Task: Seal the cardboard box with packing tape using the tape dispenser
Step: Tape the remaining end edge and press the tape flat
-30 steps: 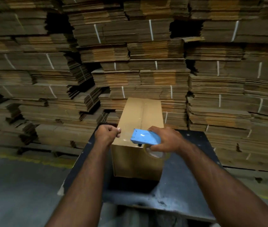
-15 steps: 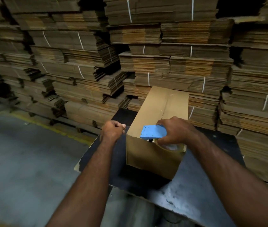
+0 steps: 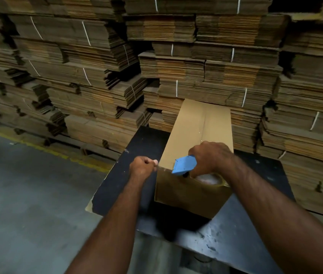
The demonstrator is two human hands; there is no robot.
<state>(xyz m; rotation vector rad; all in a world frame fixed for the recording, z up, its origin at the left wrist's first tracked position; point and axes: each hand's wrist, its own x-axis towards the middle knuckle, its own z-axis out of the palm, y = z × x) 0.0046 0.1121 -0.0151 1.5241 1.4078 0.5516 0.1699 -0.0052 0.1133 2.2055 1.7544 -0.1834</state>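
- Far left lies a grey concrete floor (image 3: 28, 204), crossed by a worn yellow line (image 3: 58, 153) that runs along the foot of the stacks.
- Behind it and across the whole background stand bundles of flattened cardboard (image 3: 89, 76), piled high and tied with white straps.
- A black table (image 3: 137, 147) juts in from the lower middle; its near left corner is chipped down to pale material, and its near surface is scuffed and shiny.
- The left hand (image 3: 142, 167) is curled into a fist at the near left corner of the cardboard box (image 3: 198, 133), thumb and fingertips pinched together right at the box edge — what they pinch is too small to make out.
- The box stands on the table with its long side running away from the camera, its top flaps folded shut and meeting in a seam down the middle; its far end reaches close to the stacks.
- The blue tape dispenser (image 3: 183, 165) rests on the near top edge of the box, tilted, its front end pointing toward the left hand.
- The right hand (image 3: 210, 157) is closed around the dispenser's grip, knuckles up — it presses the tool onto the box top.
- Just below that hand a roll of clear packing tape (image 3: 211, 177) shows at the near right corner of the box, partly hidden by the wrist.
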